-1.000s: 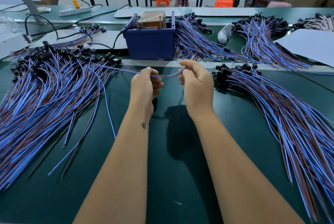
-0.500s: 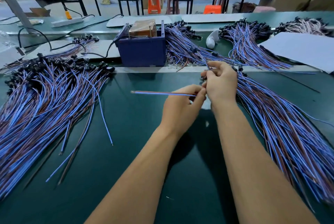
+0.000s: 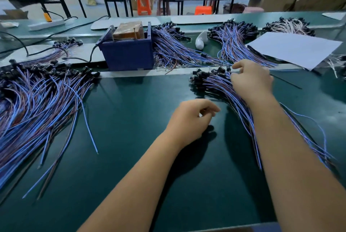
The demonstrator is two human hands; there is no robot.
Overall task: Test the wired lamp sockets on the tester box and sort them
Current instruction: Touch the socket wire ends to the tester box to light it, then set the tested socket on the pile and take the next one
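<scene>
A: When you look close in, what do you see?

B: The left hand (image 3: 191,119) hangs over the green surface (image 3: 140,138). Its grip is loosely curled and holds nothing.

A: And the right hand (image 3: 250,80)?

B: It reaches a bit farther, onto the right pile of wired sockets (image 3: 215,84). Its fingers are bent down into the wires by the black ends. I cannot tell if the grip is tight on one wire or just touching the pile.

A: Where are the other sockets?

B: A big pile (image 3: 37,97) lies on the left. More bunches (image 3: 187,48) lie farther back, past the metal strip.

A: And the tester box (image 3: 129,52)?

B: It is the blue box in the middle, behind the strip, well apart from both hands. A black cord (image 3: 89,57) runs into its left side.

A: So which step is this?

B: I think it is picking a socket from the right pile, or setting one down there. No wire is on the box.

A: What comes next?

B: I guess the hands must pull one wire free without dragging the others. Then both bare wire tips have to go up to the box.
</scene>
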